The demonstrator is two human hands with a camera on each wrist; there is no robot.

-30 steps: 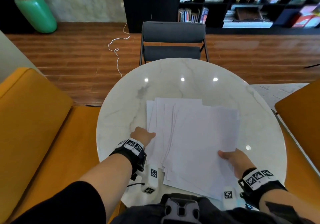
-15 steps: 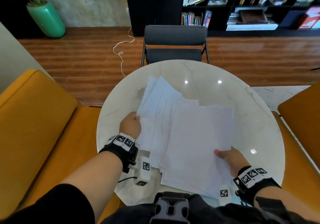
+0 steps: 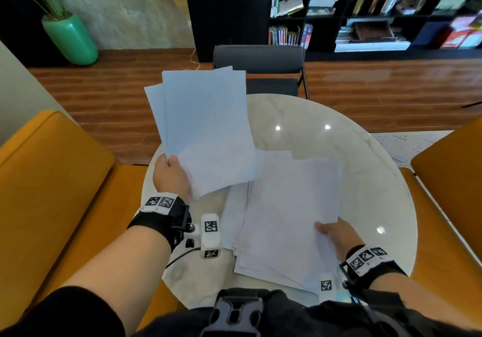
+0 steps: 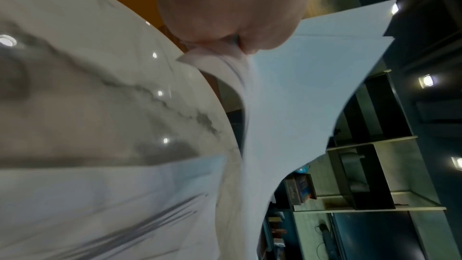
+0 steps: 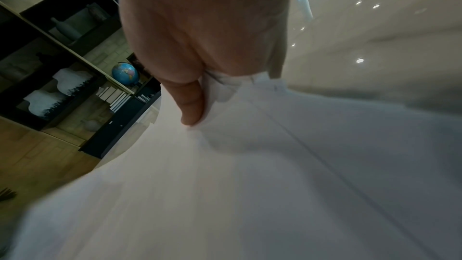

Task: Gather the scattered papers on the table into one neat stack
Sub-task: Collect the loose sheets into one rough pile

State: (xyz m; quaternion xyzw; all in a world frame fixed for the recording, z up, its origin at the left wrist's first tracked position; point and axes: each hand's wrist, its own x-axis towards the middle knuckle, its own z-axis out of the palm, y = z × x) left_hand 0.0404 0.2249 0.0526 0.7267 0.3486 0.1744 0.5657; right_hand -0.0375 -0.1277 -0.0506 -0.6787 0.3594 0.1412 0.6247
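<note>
My left hand (image 3: 170,176) pinches the near corner of a bundle of white sheets (image 3: 206,128) and holds it tilted up above the left side of the round marble table (image 3: 313,128). The left wrist view shows those sheets (image 4: 287,96) fanned out from the pinch of that left hand (image 4: 232,44). A looser pile of white papers (image 3: 289,214) lies on the table in front of me. My right hand (image 3: 335,235) grips its right near edge, thumb on top. In the right wrist view the right hand (image 5: 200,90) has its thumb on that pile (image 5: 250,175).
A grey chair (image 3: 259,68) stands at the table's far side. Orange sofas (image 3: 47,185) flank the table left and right. Dark bookshelves (image 3: 365,10) and a green plant pot (image 3: 70,39) stand beyond on the wooden floor.
My left hand has lifted a bundle of sheets off the left of the pile and raised it upright. The right hand has kept its hold on the pile's edge.
</note>
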